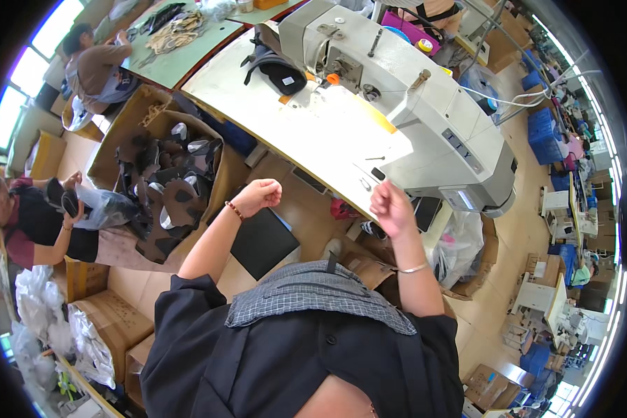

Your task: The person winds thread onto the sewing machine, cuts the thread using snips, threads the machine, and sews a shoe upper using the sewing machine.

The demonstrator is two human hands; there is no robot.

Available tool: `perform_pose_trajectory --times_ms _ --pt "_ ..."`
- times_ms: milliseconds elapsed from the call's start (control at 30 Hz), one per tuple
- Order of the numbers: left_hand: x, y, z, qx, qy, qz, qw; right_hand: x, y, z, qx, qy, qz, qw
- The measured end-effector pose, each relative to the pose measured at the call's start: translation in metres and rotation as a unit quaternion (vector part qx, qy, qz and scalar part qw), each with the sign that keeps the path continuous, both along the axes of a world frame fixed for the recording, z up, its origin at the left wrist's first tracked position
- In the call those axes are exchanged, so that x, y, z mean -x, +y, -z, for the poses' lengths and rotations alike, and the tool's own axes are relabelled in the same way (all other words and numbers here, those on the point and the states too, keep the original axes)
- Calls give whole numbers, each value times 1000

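Observation:
My left hand (256, 196), a beaded bracelet at its wrist, hovers off the table's near edge with fingers curled in and nothing visible in them. My right hand (393, 209), with a bangle on the wrist, is also curled, close to the table edge below the sewing machine; no held thing shows. The large pale industrial sewing machine (435, 115) stands on the white worktable (258, 115). At the table's far side lies a black glove-like piece (277, 66), near the machine's needle area. Small metal parts (364, 183) rest on the tabletop near my right hand.
A big carton (219, 164) full of dark cut pieces (171, 184) stands to the left. Beyond it, a co-worker (42, 216) handles a plastic bag; another person (94, 63) sits by a green table (188, 56). A plastic-lined box (463, 244) sits at right.

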State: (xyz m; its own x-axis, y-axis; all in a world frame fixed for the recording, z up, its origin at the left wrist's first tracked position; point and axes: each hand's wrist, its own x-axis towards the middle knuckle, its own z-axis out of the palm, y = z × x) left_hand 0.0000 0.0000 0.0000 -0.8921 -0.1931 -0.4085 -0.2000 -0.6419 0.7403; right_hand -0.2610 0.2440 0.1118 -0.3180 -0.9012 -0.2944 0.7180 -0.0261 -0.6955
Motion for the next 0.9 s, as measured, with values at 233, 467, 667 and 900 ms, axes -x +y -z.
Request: perform_pose_trajectory --times_ms 233,467,667,900 --pt "-16 -41 48 83 -153 -39 984 26 89 -14 -36 82 96 991" --pt "-35 -61 83 106 -228 -49 967 52 149 -31 -46 112 253 960" --pt "-65 -66 107 93 -267 -88 955 83 177 -44 -20 141 332 932" --pt "-111 -72 107 92 -304 -163 934 128 226 -59 -23 202 376 904"
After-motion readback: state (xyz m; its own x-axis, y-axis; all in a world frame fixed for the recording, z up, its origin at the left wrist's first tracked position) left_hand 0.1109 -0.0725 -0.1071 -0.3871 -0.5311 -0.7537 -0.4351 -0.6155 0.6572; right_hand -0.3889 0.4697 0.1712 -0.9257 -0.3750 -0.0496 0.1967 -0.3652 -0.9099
